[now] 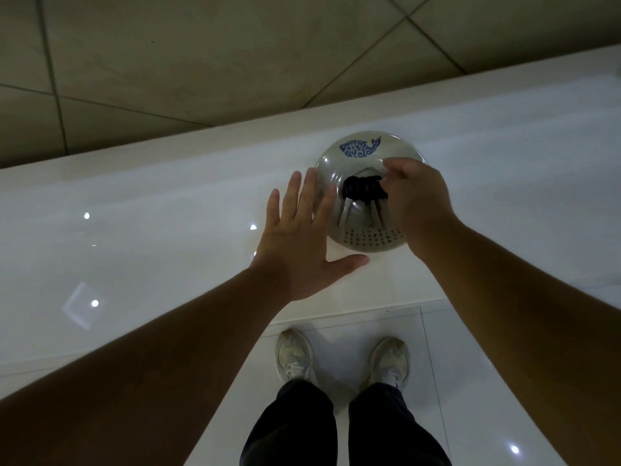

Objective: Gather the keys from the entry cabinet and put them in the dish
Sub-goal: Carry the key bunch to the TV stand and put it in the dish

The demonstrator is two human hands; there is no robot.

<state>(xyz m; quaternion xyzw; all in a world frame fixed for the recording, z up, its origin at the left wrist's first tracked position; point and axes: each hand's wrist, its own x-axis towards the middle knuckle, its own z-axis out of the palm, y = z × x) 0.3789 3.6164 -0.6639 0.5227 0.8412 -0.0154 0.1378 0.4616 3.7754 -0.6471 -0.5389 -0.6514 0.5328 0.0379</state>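
My right hand (415, 200) is over the dish (369, 153), fingers curled and pinched at the black heads of the keys (364, 189); whether the pinch is closed on them or just touching, I cannot tell, since my knuckles cover the contact. The keys lie inside the dish, black heads bunched at its centre, metal blades fanning toward my side of the bowl. The dish is pale ceramic with a blue fish painted on its far inner wall and rows of small dark marks on the near wall.

My left hand (299, 243) is flat and spread wide, holding nothing, fingers at the dish's left rim and thumb pointing toward its near rim.

The dish sits on the white glossy cabinet top (151, 230), nearer its front edge than the wall. The top is bare to the left of my left hand and to the right of the dish. The tiled wall (201, 62) bounds the far edge. Below the front edge, my shoes (294, 356) stand on white floor tiles.
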